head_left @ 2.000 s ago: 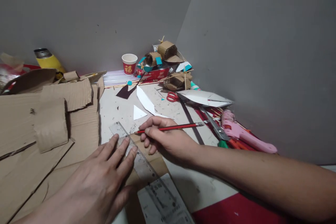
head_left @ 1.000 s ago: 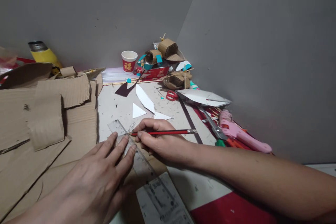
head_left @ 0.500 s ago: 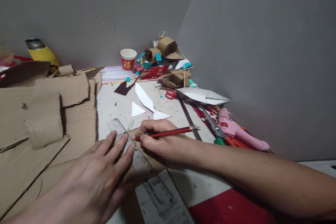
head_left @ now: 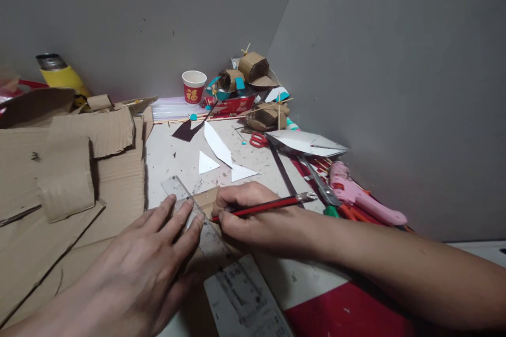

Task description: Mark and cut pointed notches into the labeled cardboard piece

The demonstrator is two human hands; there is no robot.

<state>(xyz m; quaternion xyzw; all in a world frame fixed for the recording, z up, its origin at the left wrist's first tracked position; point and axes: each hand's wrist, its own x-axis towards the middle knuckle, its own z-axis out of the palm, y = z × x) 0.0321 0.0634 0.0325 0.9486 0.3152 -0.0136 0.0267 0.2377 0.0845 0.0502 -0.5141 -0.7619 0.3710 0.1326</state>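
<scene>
Left hand (head_left: 146, 268) lies flat, fingers spread, pressing the clear ruler (head_left: 197, 224) onto a cardboard piece (head_left: 206, 200). Right hand (head_left: 253, 216) grips the red pencil (head_left: 264, 205), its tip apparently at the ruler's right edge. Bare tabletop (head_left: 174, 160) lies beyond; corrugated cardboard sheets (head_left: 71, 168) crowd the left

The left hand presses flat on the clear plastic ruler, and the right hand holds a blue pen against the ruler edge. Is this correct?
Not quite. In the head view the right hand holds a red pencil, not a blue pen. The rest stands: the left hand presses flat on the clear plastic ruler.
</scene>
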